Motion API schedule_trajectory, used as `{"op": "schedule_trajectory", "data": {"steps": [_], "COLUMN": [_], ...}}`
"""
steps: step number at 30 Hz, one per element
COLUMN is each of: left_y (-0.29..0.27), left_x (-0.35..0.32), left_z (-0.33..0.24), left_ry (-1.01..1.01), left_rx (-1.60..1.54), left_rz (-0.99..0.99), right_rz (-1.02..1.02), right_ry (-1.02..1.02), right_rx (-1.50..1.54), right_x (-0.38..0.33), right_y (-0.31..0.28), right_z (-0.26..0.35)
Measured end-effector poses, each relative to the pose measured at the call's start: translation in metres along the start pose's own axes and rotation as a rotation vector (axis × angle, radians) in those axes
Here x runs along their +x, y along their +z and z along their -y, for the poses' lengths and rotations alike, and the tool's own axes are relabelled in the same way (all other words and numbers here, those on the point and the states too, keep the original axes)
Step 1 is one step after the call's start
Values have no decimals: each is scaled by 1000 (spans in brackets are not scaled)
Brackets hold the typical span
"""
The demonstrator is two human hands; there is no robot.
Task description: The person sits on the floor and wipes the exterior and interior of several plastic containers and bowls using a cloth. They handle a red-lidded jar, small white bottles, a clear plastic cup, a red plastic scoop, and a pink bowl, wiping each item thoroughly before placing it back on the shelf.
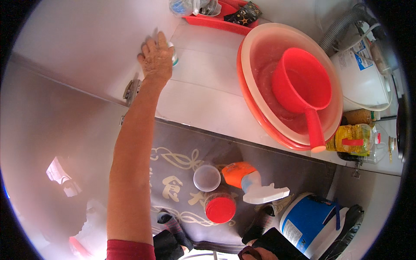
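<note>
The left grip (pixel 156 58), in the upper left, has its fingers a bit spread. I cannot tell if it pinches anything. A small white and green round thing (pixel 174 57) is just beside it on the right, partly hidden behind the hand. A flat white shelf (pixel 203 93) is around there. Further right, a big red plastic dipper (pixel 302 80) sits in a pale pink round basin (pixel 255 47). The red plastic tray (pixel 216 23) is cut off at the top. At the bottom edge, the right grip (pixel 263 254) is cut off too, so I cannot tell how its fingers are.
</note>
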State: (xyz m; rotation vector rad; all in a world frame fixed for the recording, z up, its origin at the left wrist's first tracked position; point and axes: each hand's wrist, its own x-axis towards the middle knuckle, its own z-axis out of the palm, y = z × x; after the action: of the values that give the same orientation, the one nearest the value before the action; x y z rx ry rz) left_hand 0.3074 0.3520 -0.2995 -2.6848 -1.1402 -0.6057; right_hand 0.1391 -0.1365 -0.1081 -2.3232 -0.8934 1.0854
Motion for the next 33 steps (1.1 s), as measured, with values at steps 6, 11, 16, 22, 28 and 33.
{"op": "schedule_trajectory", "data": {"steps": [6, 11, 16, 22, 28, 33], "left_y": [12, -3, -16, -58, -106, -115], "left_x": [5, -3, -22, -93, -178, -251], "left_z": [10, 1, 4, 15, 45, 70], "left_ry": [194, 268, 312, 395, 483, 655], "left_rx": [179, 78, -27, -223, -270, -286], "left_rz": [-132, -107, -105, -70, 93, 290], "right_rz": [-140, -155, -128, -30, 36, 5], "right_ry": [-62, -34, -55, -35, -87, -171], "right_rx": [-43, 34, 70, 134, 36, 0], "right_x": [8, 9, -5, -22, -40, -49], "right_y": [-5, -5, -3, -3, -7, -6], "right_z": [5, 7, 5, 10, 14, 21]}}
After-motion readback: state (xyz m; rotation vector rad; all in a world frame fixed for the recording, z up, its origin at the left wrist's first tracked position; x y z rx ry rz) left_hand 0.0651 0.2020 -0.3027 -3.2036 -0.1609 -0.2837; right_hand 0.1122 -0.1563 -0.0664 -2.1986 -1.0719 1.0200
